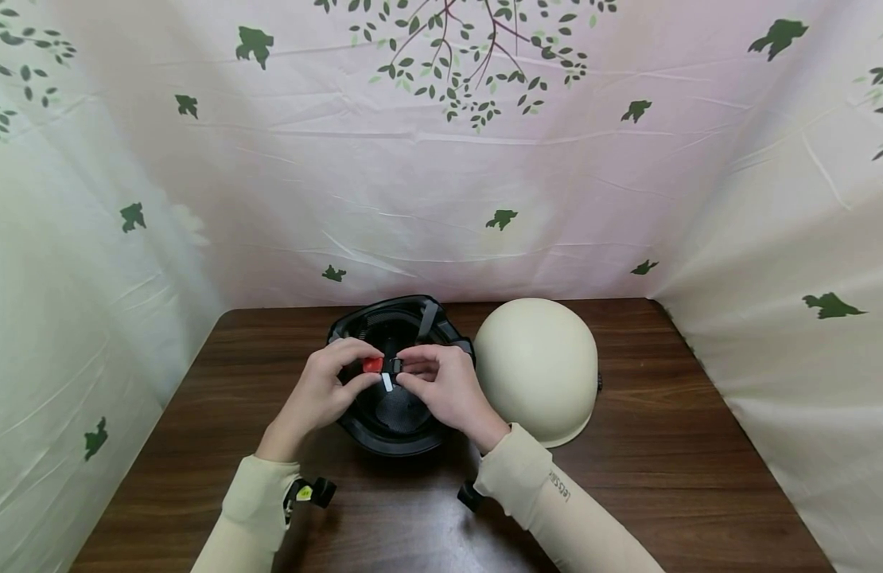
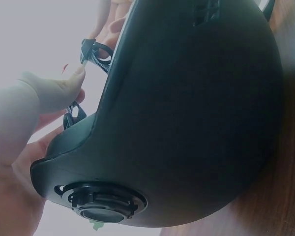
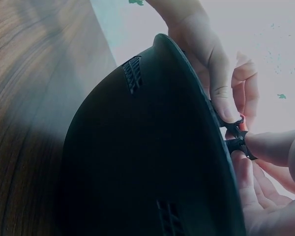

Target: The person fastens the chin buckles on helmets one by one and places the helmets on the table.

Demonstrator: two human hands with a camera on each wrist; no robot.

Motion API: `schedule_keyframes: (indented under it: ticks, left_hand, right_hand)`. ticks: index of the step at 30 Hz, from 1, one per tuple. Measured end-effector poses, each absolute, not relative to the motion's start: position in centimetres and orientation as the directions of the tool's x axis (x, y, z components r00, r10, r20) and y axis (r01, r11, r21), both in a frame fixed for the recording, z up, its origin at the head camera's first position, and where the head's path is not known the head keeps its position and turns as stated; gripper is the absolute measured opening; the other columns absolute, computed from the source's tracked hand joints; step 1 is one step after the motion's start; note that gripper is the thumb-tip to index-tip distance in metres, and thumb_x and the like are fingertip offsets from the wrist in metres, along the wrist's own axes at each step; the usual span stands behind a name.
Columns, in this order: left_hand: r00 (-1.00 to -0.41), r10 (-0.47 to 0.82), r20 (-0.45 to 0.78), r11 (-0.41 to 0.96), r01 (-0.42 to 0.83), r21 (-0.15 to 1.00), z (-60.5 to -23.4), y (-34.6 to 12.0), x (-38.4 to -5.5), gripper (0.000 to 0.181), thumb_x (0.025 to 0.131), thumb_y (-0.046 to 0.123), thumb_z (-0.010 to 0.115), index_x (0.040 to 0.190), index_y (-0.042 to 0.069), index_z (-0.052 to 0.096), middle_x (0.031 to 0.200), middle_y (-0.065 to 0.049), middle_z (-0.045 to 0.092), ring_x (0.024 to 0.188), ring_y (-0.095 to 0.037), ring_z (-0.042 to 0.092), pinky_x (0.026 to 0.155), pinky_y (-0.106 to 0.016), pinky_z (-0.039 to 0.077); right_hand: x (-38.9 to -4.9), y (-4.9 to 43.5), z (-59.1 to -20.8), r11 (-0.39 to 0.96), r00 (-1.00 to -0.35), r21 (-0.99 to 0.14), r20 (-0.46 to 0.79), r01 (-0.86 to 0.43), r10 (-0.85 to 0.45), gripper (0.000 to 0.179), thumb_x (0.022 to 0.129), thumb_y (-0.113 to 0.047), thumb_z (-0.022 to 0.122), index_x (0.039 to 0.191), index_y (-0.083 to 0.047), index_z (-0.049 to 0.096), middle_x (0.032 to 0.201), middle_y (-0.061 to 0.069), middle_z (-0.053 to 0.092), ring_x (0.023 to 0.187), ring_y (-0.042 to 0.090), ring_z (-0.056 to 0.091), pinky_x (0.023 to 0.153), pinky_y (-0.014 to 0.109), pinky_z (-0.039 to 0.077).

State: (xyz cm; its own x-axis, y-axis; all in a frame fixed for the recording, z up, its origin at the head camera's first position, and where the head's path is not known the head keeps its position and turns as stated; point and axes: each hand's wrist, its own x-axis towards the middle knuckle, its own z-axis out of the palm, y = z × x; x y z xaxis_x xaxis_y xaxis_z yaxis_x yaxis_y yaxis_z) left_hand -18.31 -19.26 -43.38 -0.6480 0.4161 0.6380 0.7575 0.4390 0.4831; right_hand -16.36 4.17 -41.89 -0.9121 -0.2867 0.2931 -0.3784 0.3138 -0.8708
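A black helmet [image 1: 398, 442] lies upside down on the table, its hollow facing up. Over the hollow, both hands meet at the buckle of its chin strap. My left hand [image 1: 334, 378] pinches the red part [image 1: 373, 364] of the buckle between thumb and fingers. From the other side, my right hand [image 1: 445, 386] pinches the black part of the buckle [image 1: 396, 366]. A small white tab [image 1: 387, 383] hangs below it. In the right wrist view, the two buckle parts [image 3: 238, 140] sit close together; whether they are joined I cannot tell. Dark strap loops [image 2: 101, 54] show in the left wrist view.
Right of the black helmet, and close to it, a cream helmet [image 1: 538, 370] rests dome up. Both stand near the back edge of the brown wooden table [image 1: 671, 446]. A cloth with leaf and bird prints [image 1: 413, 191] hangs behind and at both sides.
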Motion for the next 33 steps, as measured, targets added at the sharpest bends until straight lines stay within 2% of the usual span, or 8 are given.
schedule_keyframes:
  ticks: [11,20,33]
  left_hand:
    - [-0.656,0.42,0.627,0.449,0.751,0.484,-43.49,-19.28,-18.29,0.031,0.082,-0.002,0.087,0.11,0.007,0.077,0.111,0.002,0.074,0.099,-0.015,0.065,0.085,-0.035,0.057]
    - [-0.658,0.423,0.622,0.45,0.749,0.486,-43.6,-19.25,-18.27,0.031,0.083,-0.002,0.087,0.111,0.008,0.076,0.11,0.003,0.073,0.097,-0.014,0.064,0.085,-0.033,0.057]
    - [-0.659,0.42,0.624,0.445,0.749,0.491,-43.41,-19.2,-18.13,0.034,0.082,-0.003,0.088,0.111,0.011,0.077,0.112,0.003,0.074,0.099,-0.014,0.065,0.087,-0.034,0.058]
  right_hand:
    - [-16.39,4.12,-42.02,0.315,-0.911,-0.869,0.298,-0.382,-0.284,0.028,0.093,-0.004,0.079,0.121,-0.004,0.076,0.108,0.008,0.079,0.097,0.014,0.077,0.083,0.025,0.061]
    - [-16.34,4.12,-42.02,0.305,-0.908,-0.869,0.305,-0.389,-0.288,0.029,0.094,-0.004,0.079,0.122,-0.001,0.076,0.109,0.013,0.079,0.096,0.016,0.077,0.084,0.025,0.061]
    - [-16.31,4.12,-41.97,0.295,-0.909,-0.875,0.302,-0.384,-0.287,0.031,0.093,-0.002,0.079,0.123,0.0,0.075,0.109,0.01,0.079,0.097,0.015,0.077,0.085,0.026,0.061]
